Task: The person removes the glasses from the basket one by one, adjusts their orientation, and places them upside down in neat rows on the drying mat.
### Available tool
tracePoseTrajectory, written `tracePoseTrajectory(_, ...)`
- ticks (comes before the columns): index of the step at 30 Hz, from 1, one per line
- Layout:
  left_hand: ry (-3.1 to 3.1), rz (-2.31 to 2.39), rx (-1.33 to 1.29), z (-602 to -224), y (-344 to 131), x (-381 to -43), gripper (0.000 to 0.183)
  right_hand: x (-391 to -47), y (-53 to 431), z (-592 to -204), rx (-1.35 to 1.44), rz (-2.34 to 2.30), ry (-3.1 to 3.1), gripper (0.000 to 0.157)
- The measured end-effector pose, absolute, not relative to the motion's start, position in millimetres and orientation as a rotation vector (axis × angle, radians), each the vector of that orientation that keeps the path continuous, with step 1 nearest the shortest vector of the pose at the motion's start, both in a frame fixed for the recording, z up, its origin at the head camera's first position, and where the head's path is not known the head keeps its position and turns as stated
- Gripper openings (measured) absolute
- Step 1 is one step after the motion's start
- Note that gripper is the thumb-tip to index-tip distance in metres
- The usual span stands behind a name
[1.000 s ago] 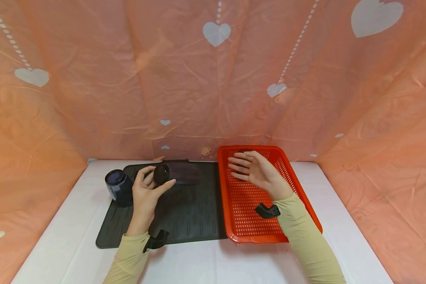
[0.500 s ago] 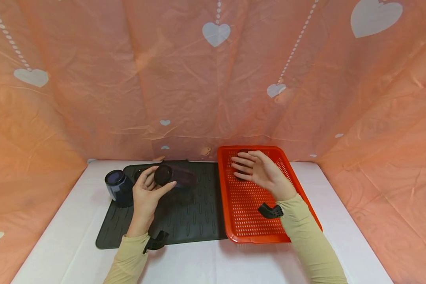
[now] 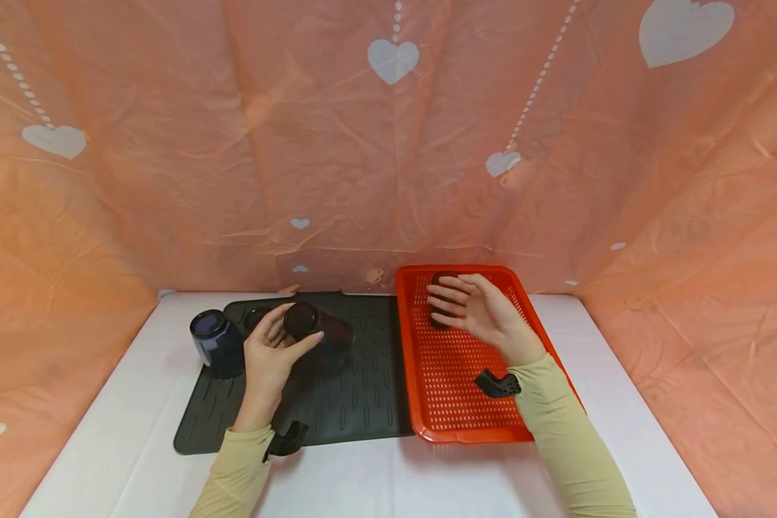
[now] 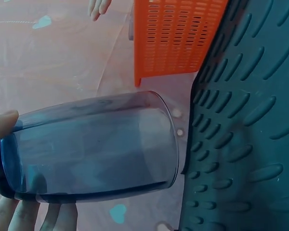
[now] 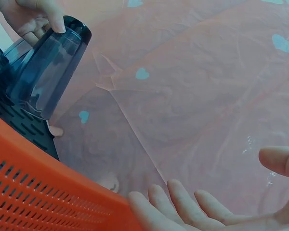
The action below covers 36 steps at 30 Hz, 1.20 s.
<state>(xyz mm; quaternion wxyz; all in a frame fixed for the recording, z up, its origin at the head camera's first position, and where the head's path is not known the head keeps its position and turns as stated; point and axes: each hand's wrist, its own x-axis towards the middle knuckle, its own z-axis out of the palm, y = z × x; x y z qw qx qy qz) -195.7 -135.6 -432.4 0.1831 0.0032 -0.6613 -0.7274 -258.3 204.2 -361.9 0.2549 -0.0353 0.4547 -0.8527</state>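
Note:
My left hand (image 3: 268,352) grips a dark blue see-through drinking glass (image 3: 324,327) near its thick base, over the black ribbed mat. The glass is tilted, its open end pointing right and down in the head view. Thumb and fingers lie on opposite sides of the glass (image 4: 96,149) in the left wrist view. My right hand (image 3: 479,313) hovers over the red basket (image 3: 473,435) with fingers apart, holding nothing. Under it, a dark glass (image 3: 442,321) in the basket is partly hidden by the fingers.
A dark blue glass (image 3: 216,342) stands base-up at the left of the black drying mat (image 3: 356,403). Another dark glass (image 3: 254,316) is mostly hidden behind the left hand. The basket's rim rises beside the mat. Pink heart-patterned cloth (image 3: 337,158) hangs behind the table.
The glass in my left hand has tilted further, its open end swinging downward and toward me. My right hand has drifted slightly right, uncovering more of the glass in the basket.

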Motion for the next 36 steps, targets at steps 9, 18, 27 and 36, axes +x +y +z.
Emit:
tracePoseTrajectory(9,-1.921,-1.947,-0.014,-438.7,-133.6,-197.7,0.064,-256.7,216.1,-363.2,-0.099,-2.306,1.276,0.061)
tracePoseTrajectory(18,-2.0,-1.835,-0.022,-444.8,-133.4,-202.7,0.064,-257.0,226.3,-368.8,-0.068,-2.325,1.257,0.059)
tracePoseTrajectory(27,-2.108,-1.745,0.008,-449.1,-132.0,-207.5,0.066,-254.0,230.2,-372.0,-0.067,-2.325,1.27,0.058)
tracePoseTrajectory(36,-2.128,-1.696,0.037,-451.0,-133.1,-211.2,0.067,-253.8,234.8,-375.4,-0.071,-2.328,1.266,0.059)
